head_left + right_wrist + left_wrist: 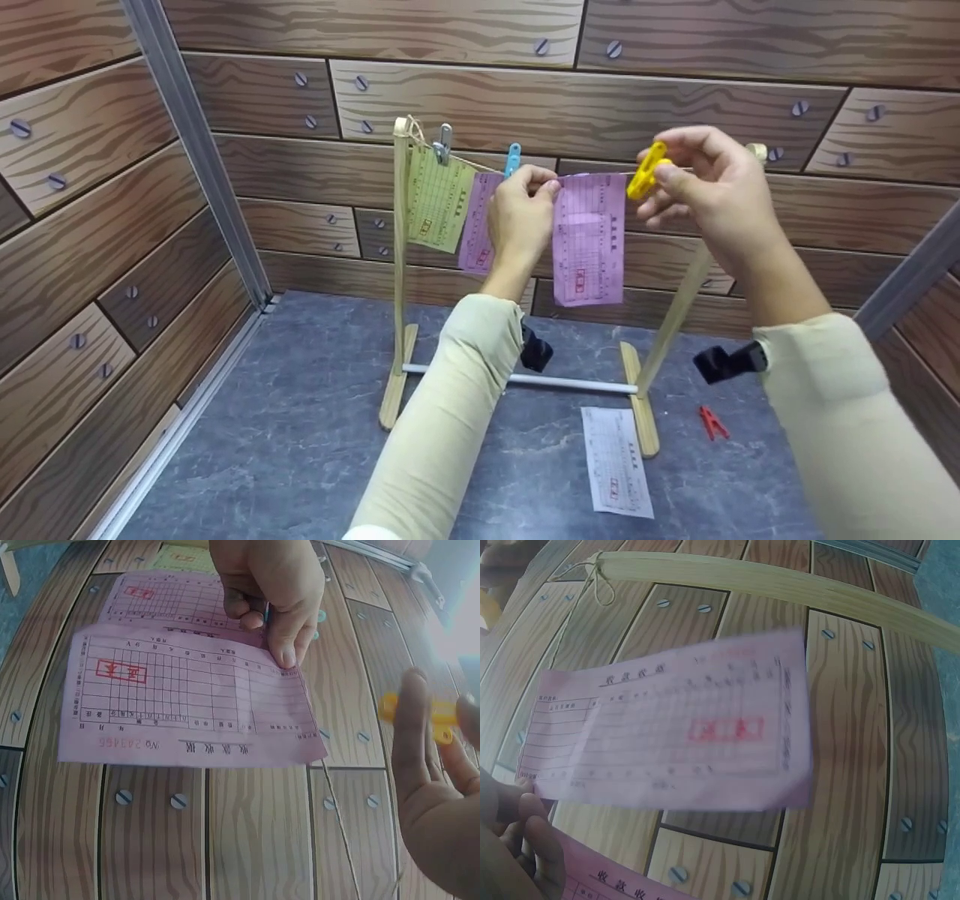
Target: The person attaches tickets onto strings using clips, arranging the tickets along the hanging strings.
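Note:
My left hand [523, 210] pinches the upper left corner of a pink receipt slip [589, 247] at the string [341, 821]; the slip hangs down beside it. In my right hand [724, 187], a yellow clothespin [646, 171] is held between thumb and fingers, just right of the slip's upper right corner. Farther left, a blue clothespin [513, 159] stands on the string above another pink slip [476, 240], which my left hand partly covers. A grey clothespin [444, 144] holds a yellow-green slip [439, 199] near the left post.
The string runs between a left wooden post [400, 262] and a right wooden post [679, 307], joined low by a white rod [574, 384]. A white slip [616, 461] lies by the right foot, with a red clothespin [713, 423] farther right. Wood-patterned panels stand behind.

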The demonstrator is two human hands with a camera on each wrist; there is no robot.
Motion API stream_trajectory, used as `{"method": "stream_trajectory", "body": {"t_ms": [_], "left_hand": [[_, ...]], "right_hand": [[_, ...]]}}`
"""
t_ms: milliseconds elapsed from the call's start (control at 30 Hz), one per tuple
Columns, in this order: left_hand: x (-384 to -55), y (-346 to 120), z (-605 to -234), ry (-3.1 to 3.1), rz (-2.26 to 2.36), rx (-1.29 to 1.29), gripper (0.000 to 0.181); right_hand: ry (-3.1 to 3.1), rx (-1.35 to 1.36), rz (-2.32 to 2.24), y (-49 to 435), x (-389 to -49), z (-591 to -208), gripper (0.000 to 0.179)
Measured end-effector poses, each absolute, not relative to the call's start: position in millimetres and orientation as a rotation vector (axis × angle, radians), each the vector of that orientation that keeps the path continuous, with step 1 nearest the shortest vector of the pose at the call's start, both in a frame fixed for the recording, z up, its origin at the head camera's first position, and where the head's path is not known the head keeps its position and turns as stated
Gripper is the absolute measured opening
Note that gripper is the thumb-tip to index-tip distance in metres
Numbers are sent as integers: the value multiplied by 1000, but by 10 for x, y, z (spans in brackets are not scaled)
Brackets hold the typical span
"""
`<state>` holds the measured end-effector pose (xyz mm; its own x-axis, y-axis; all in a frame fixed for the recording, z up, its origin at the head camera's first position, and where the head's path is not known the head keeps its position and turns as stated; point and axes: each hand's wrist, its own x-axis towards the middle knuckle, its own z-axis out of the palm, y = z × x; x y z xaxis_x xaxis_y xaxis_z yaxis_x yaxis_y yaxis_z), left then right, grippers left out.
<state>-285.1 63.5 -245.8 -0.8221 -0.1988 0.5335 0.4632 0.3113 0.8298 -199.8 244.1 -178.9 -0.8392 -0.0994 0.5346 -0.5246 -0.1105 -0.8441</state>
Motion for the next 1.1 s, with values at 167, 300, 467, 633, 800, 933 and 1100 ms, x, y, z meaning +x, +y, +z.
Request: {"method": "stream_trajectory", "body": {"t_ms": [167,300,467,633,800,933,1100], "left_hand": [[-2841,615,-2456,-2042,-1566,-236,4],[-2831,590,-2463,-2054,-1587,-237,3],[-2818,579,-2462,-2034,-1614,-255,4],[-2808,589,-2460,-2054,-1595,-272,4],[-2796,583,-2475,-2106,-1552,-254,4],[-2798,567,-2493,-2123,-1537,-254,4],[-2801,551,-2507,-2121,-1533,-270,3]], "right_hand": [[-1891,491,1886,2290,-2149,-1736,12],[-1868,399,1791,2120,-2298,-1720,15],[-1920,402,1636,1987,-2487,-1730,18],[-2069,353,1476,1980,-2597,-1784,13],[-2147,327,1470,1998,-2633,-1868,14],[-2183,326,1476,1999,-2635,-1892,16],[-2274,329,1440,1997,-2602,-1869,13]]}}
